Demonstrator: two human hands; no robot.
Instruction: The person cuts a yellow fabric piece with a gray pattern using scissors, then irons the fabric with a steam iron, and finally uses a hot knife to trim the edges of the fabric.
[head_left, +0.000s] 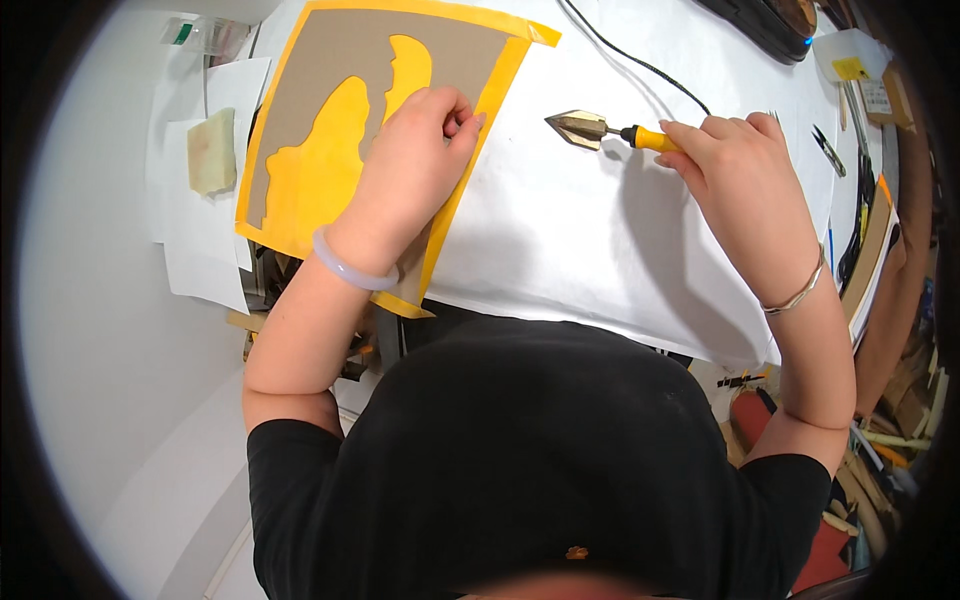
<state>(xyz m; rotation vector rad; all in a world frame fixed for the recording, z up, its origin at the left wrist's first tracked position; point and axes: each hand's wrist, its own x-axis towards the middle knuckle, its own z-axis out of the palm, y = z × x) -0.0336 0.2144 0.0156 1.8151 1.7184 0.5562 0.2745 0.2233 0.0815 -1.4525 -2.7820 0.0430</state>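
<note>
A grey-brown sheet (350, 48) with yellow borders and yellow cut-out shapes lies on the white-covered table, at the left. My left hand (425, 150) rests over its right part, fingers curled in toward the thumb; what they pinch, if anything, is hidden. My right hand (735, 165) is closed round the yellow handle of a small iron (585, 130). The iron's arrowhead-shaped metal tip points left, raised over the white cover and apart from the sheet.
A black cord (640, 62) runs from the far edge toward my right hand. A pale sponge-like block (212, 152) lies on white paper at the left. At the far right are a dark shoe (765, 25), a whitish container (850, 55) and tweezers (828, 150).
</note>
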